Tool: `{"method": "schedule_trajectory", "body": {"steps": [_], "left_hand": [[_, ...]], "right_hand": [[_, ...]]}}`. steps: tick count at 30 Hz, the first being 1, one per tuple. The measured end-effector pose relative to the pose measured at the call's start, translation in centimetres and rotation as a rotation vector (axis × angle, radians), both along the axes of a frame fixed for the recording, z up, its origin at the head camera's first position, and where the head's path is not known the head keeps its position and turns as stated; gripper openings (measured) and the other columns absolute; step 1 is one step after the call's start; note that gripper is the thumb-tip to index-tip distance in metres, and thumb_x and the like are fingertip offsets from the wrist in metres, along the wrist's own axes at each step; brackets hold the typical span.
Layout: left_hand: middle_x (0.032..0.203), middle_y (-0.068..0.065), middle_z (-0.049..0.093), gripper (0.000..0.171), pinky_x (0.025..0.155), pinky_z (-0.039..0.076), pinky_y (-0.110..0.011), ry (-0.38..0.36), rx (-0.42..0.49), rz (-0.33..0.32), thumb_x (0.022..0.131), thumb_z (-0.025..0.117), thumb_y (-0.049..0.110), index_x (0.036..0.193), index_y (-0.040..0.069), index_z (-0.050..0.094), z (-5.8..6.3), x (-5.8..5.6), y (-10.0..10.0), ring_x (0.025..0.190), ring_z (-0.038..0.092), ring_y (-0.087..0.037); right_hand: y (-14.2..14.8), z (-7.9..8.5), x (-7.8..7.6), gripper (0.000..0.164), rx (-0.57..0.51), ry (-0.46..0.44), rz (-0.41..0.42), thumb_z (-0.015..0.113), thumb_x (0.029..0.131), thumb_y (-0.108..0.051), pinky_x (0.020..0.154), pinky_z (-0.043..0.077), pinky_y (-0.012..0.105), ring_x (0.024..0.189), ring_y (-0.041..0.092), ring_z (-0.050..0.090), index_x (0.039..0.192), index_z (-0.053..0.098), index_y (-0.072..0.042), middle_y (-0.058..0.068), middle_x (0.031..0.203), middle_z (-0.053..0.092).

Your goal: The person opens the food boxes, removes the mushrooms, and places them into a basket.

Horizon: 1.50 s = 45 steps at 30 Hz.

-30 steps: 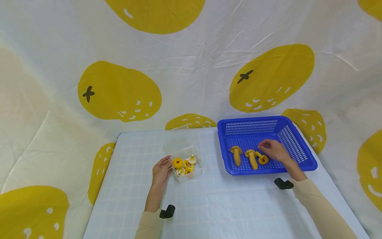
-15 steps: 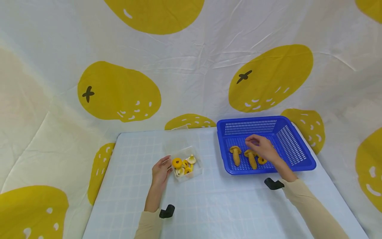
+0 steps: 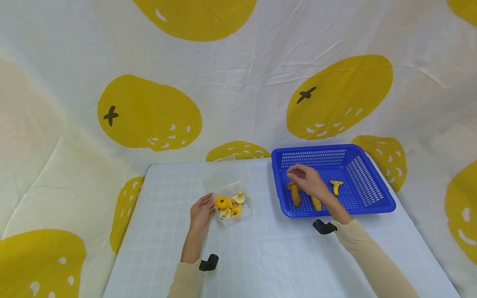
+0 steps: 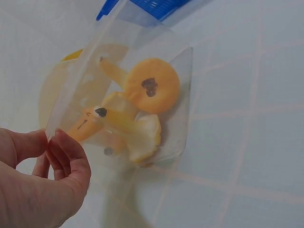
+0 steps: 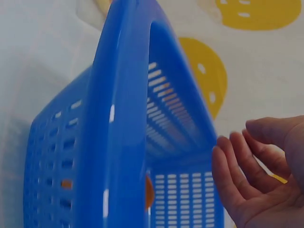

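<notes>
My left hand pinches the edge of a clear plastic box on the table. Several yellow and cream toy mushrooms lie inside it; an orange-capped mushroom shows up close in the left wrist view. My right hand hovers over the left part of a blue basket, fingers loosely bent with nothing visible between their tips. Below it lie two tan mushrooms, the second partly hidden by the hand. A small yellow mushroom lies farther right in the basket.
The box's clear lid stands tilted back behind the box. A pale checked cloth covers the table. Behind it hangs a white curtain with large yellow fruit prints. The basket's raised walls surround its mushrooms.
My right hand has moved left across the basket, uncovering the small yellow mushroom on the right. Another yellow mushroom is now hidden behind my right wrist. The left hand has stayed at the box.
</notes>
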<state>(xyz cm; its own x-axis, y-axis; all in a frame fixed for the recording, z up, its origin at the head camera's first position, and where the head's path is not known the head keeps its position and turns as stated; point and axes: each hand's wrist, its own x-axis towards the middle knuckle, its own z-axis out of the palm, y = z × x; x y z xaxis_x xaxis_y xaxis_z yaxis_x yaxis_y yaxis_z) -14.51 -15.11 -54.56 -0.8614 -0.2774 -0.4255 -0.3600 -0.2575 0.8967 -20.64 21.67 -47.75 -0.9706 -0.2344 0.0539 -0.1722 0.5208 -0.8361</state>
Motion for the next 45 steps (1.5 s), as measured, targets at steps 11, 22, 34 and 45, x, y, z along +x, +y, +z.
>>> {"method": "schedule_trajectory", "body": {"steps": [11, 22, 34, 45], "left_hand": [[0.122, -0.011, 0.059, 0.035, 0.078, 0.054, -0.022, -0.018, -0.003, 0.012, 0.104, 0.063, 0.014, 0.137, 0.002, 0.062, -0.1, 0.0, 0.0, 0.097, 0.056, -0.018], [0.134, -0.018, 0.056, 0.039, 0.081, 0.054, -0.022, -0.023, -0.013, -0.004, 0.104, 0.064, 0.018, 0.139, 0.003, 0.061, 0.0, -0.3, -0.1, 0.102, 0.056, -0.020], [0.126, -0.021, 0.061, 0.037, 0.073, 0.053, -0.023, 0.037, 0.028, 0.017, 0.103, 0.063, 0.009, 0.137, -0.005, 0.060, 0.0, -0.4, 0.1, 0.089, 0.060, -0.014], [0.117, -0.013, 0.064, 0.036, 0.076, 0.054, -0.024, 0.033, 0.018, 0.024, 0.103, 0.064, 0.011, 0.136, -0.005, 0.061, -0.1, -0.2, 0.1, 0.088, 0.059, -0.014]], "right_hand": [[-4.4, -0.5, -0.6, 0.018, -0.061, 0.049, 0.046, 0.068, 0.101, -0.013, 0.091, 0.057, 0.043, 0.102, 0.028, 0.068, 0.115, 0.069, -0.002, 0.012, 0.110, 0.072], [-8.5, -0.8, -0.9, 0.018, -0.100, 0.077, 0.126, 0.069, 0.100, -0.011, 0.091, 0.057, 0.043, 0.099, 0.028, 0.069, 0.113, 0.069, 0.002, 0.013, 0.106, 0.072], [-13.1, -2.0, -0.6, 0.017, -0.097, 0.054, 0.267, 0.068, 0.100, -0.008, 0.090, 0.058, 0.037, 0.095, 0.024, 0.068, 0.113, 0.068, 0.002, 0.011, 0.103, 0.072], [-16.6, -3.4, 0.3, 0.016, -0.084, 0.059, 0.396, 0.066, 0.100, -0.004, 0.091, 0.057, 0.037, 0.096, 0.024, 0.067, 0.113, 0.067, 0.004, 0.012, 0.105, 0.071]]}}
